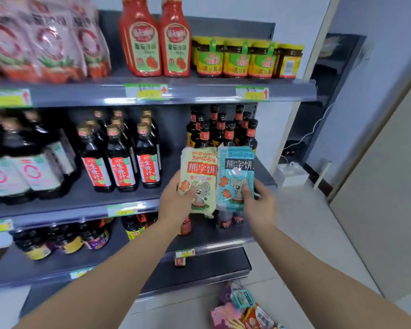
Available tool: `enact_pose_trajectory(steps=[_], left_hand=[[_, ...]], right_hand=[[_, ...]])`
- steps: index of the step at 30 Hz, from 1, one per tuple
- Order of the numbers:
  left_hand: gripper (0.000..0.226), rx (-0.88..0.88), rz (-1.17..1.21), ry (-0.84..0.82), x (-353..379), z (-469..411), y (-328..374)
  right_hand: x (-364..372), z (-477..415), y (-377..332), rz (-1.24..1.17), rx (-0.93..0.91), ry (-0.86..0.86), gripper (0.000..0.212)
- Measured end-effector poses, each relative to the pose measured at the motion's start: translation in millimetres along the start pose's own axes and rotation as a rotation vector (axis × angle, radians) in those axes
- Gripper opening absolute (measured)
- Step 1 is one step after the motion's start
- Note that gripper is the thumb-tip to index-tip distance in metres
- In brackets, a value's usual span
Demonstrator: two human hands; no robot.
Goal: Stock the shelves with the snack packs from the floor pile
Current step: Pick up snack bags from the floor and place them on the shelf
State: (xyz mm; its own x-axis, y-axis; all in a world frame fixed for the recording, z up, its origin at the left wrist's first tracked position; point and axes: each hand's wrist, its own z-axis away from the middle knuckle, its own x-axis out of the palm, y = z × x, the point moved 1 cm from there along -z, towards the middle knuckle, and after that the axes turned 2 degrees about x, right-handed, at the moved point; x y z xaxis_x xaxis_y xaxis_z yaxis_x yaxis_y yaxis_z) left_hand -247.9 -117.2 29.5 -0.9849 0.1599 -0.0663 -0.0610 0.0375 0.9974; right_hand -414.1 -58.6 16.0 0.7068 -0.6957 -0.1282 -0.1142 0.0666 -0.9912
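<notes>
Starting at the hands: the yellow pack [201, 176] is gripped low by the left hand [176, 203], thumb curled across its front, and the blue pack [235, 172] likewise by the right hand [259, 205]. Both are kept upright and side by side at centre frame, probably to be stood on the middle shelf [81, 210] before the bottles [223, 131]. More packs are left in the floor pile [242, 309], bottom right.

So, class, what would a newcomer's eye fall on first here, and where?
Two packs at centre, side by side: a cream pack in the left hand, a blue pack in the right hand. Then red bottles on the top shelf, and the pile on the floor, bottom right.
</notes>
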Motion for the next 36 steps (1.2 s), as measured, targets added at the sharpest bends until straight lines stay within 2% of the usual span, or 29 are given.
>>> enact_pose_trajectory(steps=[5, 13, 22, 30, 36], left_hand=[[0.031, 0.07, -0.034, 0.144, -80.1, 18.4, 42.9], [0.033, 0.162, -0.083, 0.396, -238.2, 74.5, 93.0], [0.033, 0.259, -0.146, 0.702, -421.3, 181.8, 139.8], [0.032, 0.307, -0.209, 0.924, -552.7, 296.3, 160.5], [0.03, 0.322, -0.21, 1.096, -622.1, 376.4, 168.3]], right_hand=[[63.1, 29.4, -49.9, -0.125, -0.042, -0.124, 0.025], [175.7, 124.4, -129.8, -0.215, -0.138, -0.437, 0.025], [291.9, 288.6, -205.9, -0.327, -0.254, -0.758, 0.027], [364.5, 445.3, -257.1, -0.396, -0.431, -0.907, 0.029], [406.7, 549.6, -280.9, -0.469, -0.401, -1.05, 0.027]])
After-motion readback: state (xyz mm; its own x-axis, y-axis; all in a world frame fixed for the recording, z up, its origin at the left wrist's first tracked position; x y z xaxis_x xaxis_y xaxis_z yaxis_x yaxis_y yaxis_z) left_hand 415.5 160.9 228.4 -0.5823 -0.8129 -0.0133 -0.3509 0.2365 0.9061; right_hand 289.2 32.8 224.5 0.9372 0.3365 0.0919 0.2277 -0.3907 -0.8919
